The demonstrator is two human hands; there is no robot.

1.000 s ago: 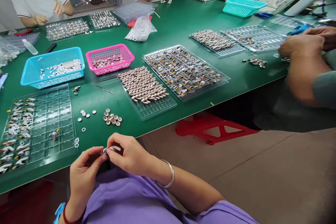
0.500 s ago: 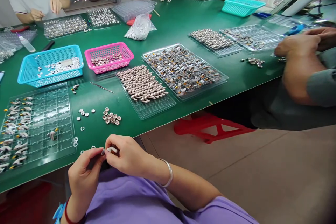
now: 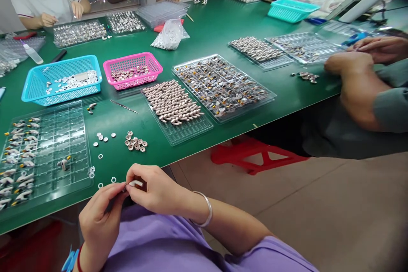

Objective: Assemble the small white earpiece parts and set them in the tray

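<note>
At the table's front edge, my right hand is closed around a white earphone shell, its curved stem showing between the fingers. My left hand pinches at the other end of the same shell, fingertips touching those of the right. What small part lies between the left fingertips is hidden. Just beyond the hands are loose white rings, small round caps and white discs. A clear tray to the left carries several part-built earphones with yellow tabs.
Behind stand a blue basket of white parts and a pink basket of round caps. Tweezers lie before them. A tray of earphone shells and a full parts tray are right. Co-workers' hands work at the right and across.
My left hand has shifted slightly left and down; both hands keep their pinch on the earphone shell. Co-workers' hands at the right and across the table have moved a little.
</note>
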